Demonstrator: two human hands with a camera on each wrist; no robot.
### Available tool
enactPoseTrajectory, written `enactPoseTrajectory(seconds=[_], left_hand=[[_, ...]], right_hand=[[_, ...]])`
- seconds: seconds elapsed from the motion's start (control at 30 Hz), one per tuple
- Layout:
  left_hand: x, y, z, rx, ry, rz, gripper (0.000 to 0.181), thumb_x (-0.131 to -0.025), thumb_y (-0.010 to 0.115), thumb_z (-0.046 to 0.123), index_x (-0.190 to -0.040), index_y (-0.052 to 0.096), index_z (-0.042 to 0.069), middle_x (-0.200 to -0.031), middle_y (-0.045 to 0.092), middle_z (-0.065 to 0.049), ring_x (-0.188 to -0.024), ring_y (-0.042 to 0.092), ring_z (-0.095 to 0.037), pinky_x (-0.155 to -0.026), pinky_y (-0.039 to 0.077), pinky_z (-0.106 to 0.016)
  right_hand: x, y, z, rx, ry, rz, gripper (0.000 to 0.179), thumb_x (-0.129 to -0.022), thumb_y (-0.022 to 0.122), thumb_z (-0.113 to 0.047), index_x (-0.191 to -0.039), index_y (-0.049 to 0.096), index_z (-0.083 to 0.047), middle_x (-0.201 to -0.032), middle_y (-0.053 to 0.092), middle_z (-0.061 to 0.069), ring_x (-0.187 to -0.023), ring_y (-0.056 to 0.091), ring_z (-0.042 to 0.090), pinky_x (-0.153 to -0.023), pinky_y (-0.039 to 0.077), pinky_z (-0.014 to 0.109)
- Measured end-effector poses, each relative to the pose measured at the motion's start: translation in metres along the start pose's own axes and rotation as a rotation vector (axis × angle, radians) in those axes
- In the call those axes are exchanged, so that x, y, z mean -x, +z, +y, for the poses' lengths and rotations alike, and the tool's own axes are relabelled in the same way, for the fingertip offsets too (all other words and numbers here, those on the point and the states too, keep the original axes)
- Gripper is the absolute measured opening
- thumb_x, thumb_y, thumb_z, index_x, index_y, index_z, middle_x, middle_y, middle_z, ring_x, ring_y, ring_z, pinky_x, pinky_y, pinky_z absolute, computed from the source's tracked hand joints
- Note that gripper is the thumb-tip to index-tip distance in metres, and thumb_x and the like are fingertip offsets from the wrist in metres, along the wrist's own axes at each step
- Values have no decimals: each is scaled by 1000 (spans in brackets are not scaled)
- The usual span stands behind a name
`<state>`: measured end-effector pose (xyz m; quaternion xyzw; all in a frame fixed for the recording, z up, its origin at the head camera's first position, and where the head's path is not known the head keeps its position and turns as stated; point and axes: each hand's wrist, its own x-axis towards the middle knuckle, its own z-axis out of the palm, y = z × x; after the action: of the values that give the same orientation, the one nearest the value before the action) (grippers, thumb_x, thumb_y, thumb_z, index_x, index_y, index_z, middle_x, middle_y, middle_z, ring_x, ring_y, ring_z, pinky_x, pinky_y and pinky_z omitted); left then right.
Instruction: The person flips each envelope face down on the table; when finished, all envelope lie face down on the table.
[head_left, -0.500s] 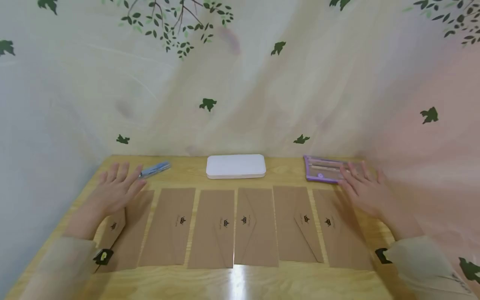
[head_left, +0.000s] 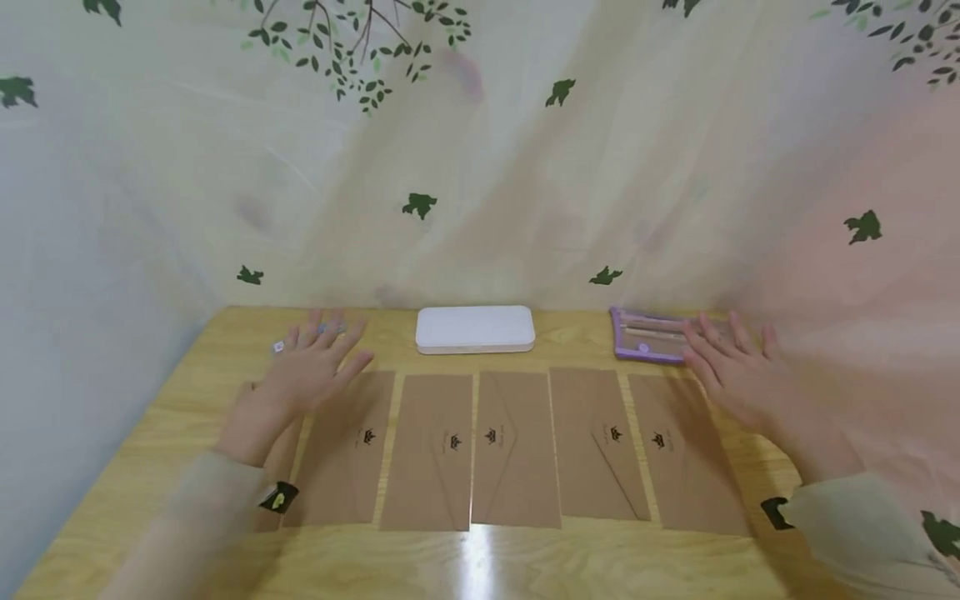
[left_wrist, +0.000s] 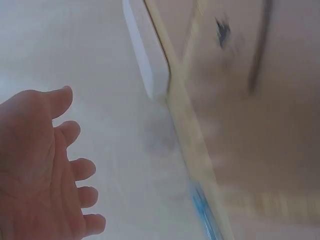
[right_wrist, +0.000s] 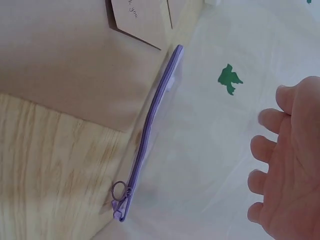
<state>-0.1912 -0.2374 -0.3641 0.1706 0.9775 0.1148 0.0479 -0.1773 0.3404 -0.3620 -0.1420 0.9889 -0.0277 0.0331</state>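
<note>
My left hand (head_left: 300,379), fingers spread, hovers over the left end of a row of several brown paper envelopes (head_left: 438,467), holding nothing. Its fingers partly cover a blue pen-like item (head_left: 330,328) at the back left; the left wrist view shows that blue item (left_wrist: 204,212) apart from the left hand (left_wrist: 45,170). Over the row's right end, my right hand (head_left: 738,379) is spread and holds nothing. In the head view its fingers overlap a clear pencil pouch (head_left: 645,357) with purple edging. A gap separates the pouch (right_wrist: 150,120) from the right hand (right_wrist: 295,160) in the right wrist view.
A white oblong case (head_left: 475,330) lies at the middle of the table's back edge. Behind the wooden table (head_left: 525,567) hangs a pale curtain (head_left: 495,167) printed with leaves and green birds. The envelopes bear small black crown prints.
My left hand has moved right, from the leftmost envelope toward the second one, and now covers much of the blue item. The right hand stays almost in place.
</note>
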Motion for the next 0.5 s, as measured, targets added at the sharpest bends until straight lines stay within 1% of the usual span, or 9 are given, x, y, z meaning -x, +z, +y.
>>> enactPoseTrajectory(seconds=[0.07, 0.13, 0.23, 0.3, 0.37, 0.4, 0.43, 0.47, 0.5], left_hand=[[-8, 7, 14, 3, 29, 0, 72, -108, 27, 58, -164, 13, 15, -166, 1, -25, -149, -15, -46, -115, -7, -70], [-16, 12, 28, 6, 61, 4, 70, -108, 29, 57, -164, 14, 18, -166, 2, -24, -150, -12, -46, -117, -5, -69], [-28, 19, 50, 20, 117, 10, 66, -108, 33, 54, -164, 17, 20, -166, 7, -23, -151, -5, -45, -119, 1, -65], [-37, 22, 68, 48, 161, -2, 65, -109, 35, 52, -163, 19, 21, -166, 9, -22, -151, -2, -44, -121, 4, -62], [-45, 27, 87, 118, 211, -28, 64, -109, 37, 50, -163, 19, 23, -166, 10, -21, -152, 0, -42, -122, 6, -59], [-50, 29, 96, 148, 242, -40, 63, -109, 38, 50, -163, 19, 23, -166, 10, -21, -152, 2, -41, -122, 8, -59], [-54, 32, 106, 191, 270, -57, 64, -108, 38, 50, -163, 19, 24, -166, 11, -20, -152, 4, -39, -122, 10, -58], [-57, 34, 115, 248, 300, -77, 64, -108, 40, 50, -163, 20, 24, -166, 11, -18, -153, 5, -37, -122, 12, -56], [-60, 38, 125, 304, 333, -87, 63, -108, 42, 48, -163, 21, 24, -166, 13, -15, -153, 8, -35, -122, 15, -54]], right_hand=[[2, 5, 1, -3, -15, 26, 64, -111, 17, -46, -163, 8, -10, -166, 1, 20, -148, -17, 45, -109, -24, 66], [3, 12, 2, -2, -44, 56, 63, -112, 20, -42, -162, 12, -6, -165, 8, 24, -149, -10, 47, -112, -19, 66], [8, 23, 3, 12, -97, 139, 58, -112, 31, -34, -157, 27, 4, -159, 25, 31, -149, 7, 50, -117, -13, 64], [11, 29, 5, 23, -123, 197, 54, -111, 39, -28, -151, 36, 9, -152, 35, 33, -147, 15, 51, -119, -11, 61], [14, 33, 8, 14, -140, 258, 51, -108, 47, -22, -147, 43, 11, -145, 43, 35, -146, 17, 53, -120, -7, 61], [15, 34, 9, -1, -141, 288, 50, -106, 51, -20, -145, 45, 11, -142, 46, 36, -143, 22, 55, -120, 2, 63], [16, 34, 10, -23, -135, 295, 50, -105, 54, -20, -145, 45, 10, -131, 56, 37, -137, 36, 55, -118, 14, 65], [17, 33, 11, -49, -124, 297, 51, -105, 56, -20, -146, 45, 8, -119, 63, 36, -128, 49, 53, -113, 25, 68], [19, 31, 12, -80, -108, 286, 53, -104, 57, -21, -147, 44, 7, -104, 69, 32, -112, 62, 48, -104, 38, 68]])
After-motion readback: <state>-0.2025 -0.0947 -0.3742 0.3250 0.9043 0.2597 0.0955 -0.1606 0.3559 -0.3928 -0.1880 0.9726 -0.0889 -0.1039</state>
